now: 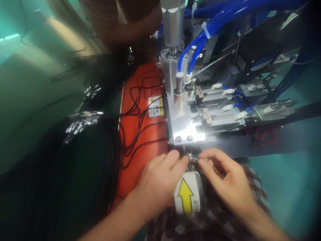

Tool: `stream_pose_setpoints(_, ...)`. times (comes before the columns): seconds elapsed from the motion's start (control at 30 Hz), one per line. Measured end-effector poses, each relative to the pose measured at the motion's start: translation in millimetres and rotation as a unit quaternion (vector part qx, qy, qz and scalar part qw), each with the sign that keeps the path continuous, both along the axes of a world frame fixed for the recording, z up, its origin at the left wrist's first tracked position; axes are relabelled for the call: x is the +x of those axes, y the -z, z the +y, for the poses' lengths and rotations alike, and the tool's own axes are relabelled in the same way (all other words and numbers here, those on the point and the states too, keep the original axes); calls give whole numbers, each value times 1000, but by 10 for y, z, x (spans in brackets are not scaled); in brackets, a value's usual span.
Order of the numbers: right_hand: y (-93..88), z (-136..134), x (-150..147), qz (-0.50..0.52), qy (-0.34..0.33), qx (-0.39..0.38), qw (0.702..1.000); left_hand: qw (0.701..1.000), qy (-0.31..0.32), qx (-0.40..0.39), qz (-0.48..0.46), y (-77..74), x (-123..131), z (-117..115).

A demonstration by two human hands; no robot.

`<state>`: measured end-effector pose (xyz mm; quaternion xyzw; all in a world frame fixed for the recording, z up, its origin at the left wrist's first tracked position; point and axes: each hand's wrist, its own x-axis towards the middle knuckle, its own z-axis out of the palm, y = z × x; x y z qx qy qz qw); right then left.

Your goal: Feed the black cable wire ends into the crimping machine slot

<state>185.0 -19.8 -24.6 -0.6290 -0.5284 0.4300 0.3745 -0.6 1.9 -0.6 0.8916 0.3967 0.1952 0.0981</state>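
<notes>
My left hand [160, 179] rests on the orange machine bed, fingers curled and pinched at the end of a thin cable with fine coloured wires [193, 157]. My right hand [225, 177] meets it from the right, thumb and forefinger pinched on the same wire ends. Both sit just under the front edge of the shiny metal press block [184, 129]. A white plate with a yellow arrow [187, 194] lies between my wrists.
A pneumatic cylinder [173, 26] with blue air hoses [213, 23] rises behind the block. Black cables [136, 110] cross the orange bed [130, 167]. A big bundle of black cables with metal plugs [82, 120] lies at left. Another person's arm [130, 30] is at the back.
</notes>
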Motion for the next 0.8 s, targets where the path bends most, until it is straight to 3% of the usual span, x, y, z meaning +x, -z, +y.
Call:
stream_pose_setpoints(0.17,55,-7,-38,-53,-31,78,995,1000,3,-2,-4,-17,-1,1)
stream_pose_setpoints(0.8,13,49,-59,-30,-39,12,999,1000,5,-4,9,5,-15,1)
